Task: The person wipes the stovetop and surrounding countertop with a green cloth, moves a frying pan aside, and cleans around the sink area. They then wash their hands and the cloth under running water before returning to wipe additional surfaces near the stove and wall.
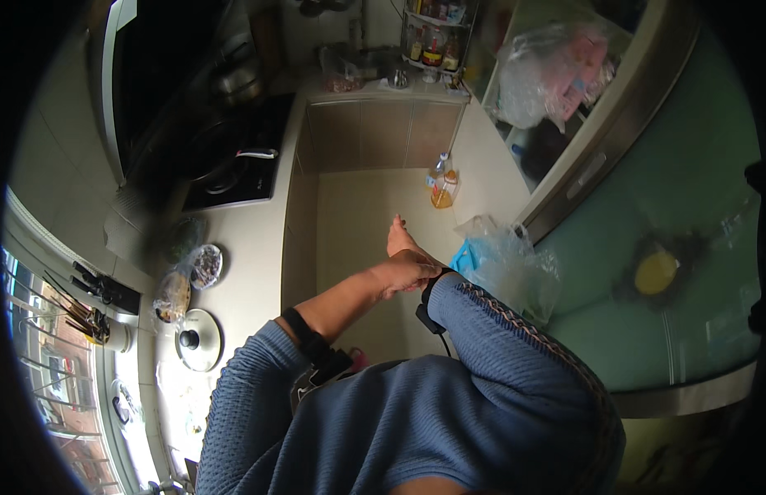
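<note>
My left hand point(406, 272) reaches across my body, its fingers closed on the edge of a black strap point(433, 286) around my right forearm, by the blue knit sleeve cuff. Beyond it, my right hand point(400, 237) points away from me with its fingers extended and nothing visible in it; my left hand partly covers the wrist. A small black device point(430, 319) with a cable hangs below that strap. Another black strap point(303, 328) with a device circles my left forearm. To the right of my hands lies a clear plastic bag point(513, 266) with something bright blue.
At left, a counter holds a glass lid point(199, 340), plastic-covered dishes point(206, 266) and a black cooktop point(234, 167) with a pan handle point(258, 153). Bottles point(443, 190) stand ahead on the right. Seasoning bottles fill a rack point(437, 67) at the back; a green glass sliding door point(680, 247) is at right.
</note>
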Motion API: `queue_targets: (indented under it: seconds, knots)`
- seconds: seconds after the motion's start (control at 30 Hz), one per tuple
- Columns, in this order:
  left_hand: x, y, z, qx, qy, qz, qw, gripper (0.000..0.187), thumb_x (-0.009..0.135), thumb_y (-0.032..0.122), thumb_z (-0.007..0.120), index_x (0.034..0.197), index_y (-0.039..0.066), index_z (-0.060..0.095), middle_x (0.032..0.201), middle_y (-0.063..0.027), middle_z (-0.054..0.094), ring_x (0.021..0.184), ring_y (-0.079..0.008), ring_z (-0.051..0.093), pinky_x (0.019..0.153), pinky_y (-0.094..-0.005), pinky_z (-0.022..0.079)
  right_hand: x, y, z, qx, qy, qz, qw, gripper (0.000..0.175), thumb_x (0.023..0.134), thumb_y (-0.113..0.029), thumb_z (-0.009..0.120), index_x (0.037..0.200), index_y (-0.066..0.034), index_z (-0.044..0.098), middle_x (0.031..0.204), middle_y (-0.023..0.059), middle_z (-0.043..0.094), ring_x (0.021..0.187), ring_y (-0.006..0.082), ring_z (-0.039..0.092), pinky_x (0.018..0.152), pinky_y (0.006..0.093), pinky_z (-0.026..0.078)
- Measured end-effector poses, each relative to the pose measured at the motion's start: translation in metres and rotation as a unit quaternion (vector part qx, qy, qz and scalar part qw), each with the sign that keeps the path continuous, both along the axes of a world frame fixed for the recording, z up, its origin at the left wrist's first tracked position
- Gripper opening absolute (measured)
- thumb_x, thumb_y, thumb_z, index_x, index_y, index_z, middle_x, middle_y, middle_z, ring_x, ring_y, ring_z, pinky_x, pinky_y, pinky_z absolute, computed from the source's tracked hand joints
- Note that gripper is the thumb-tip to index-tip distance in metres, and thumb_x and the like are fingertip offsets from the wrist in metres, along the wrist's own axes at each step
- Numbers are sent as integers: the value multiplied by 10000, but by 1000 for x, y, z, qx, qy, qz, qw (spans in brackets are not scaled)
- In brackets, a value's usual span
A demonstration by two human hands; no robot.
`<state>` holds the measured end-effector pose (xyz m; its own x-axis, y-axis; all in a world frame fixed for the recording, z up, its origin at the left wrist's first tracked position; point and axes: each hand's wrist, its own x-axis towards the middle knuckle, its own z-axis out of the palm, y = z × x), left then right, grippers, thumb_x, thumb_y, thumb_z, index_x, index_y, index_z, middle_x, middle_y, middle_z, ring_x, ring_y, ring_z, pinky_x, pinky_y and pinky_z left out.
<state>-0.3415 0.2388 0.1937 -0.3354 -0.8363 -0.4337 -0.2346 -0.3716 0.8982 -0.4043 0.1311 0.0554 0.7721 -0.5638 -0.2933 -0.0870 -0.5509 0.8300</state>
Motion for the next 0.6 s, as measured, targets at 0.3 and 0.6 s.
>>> queue_targets:
  seconds: [0.3, 0.6]
  knots:
    - [60, -82, -18, 62, 157, -39, 985, 227, 914, 258, 672, 976, 90, 532, 590, 21, 463, 488, -75, 430, 420, -229, 303, 39, -115, -35, 52, -22, -107, 993, 359, 907, -277, 522, 1139, -65, 696, 1135, 152, 667, 1130, 376, 563, 1071, 582, 231]
    - [55, -173, -45, -130, 204, -45, 969, 142, 914, 54, 607, 989, 77, 488, 796, 26, 501, 647, -62, 454, 556, -222, 394, 35, -254, -28, 180, -553, -378, 721, 281, 846, -323, 595, 1004, -122, 711, 1051, 108, 705, 1046, 291, 655, 876, 530, 441]
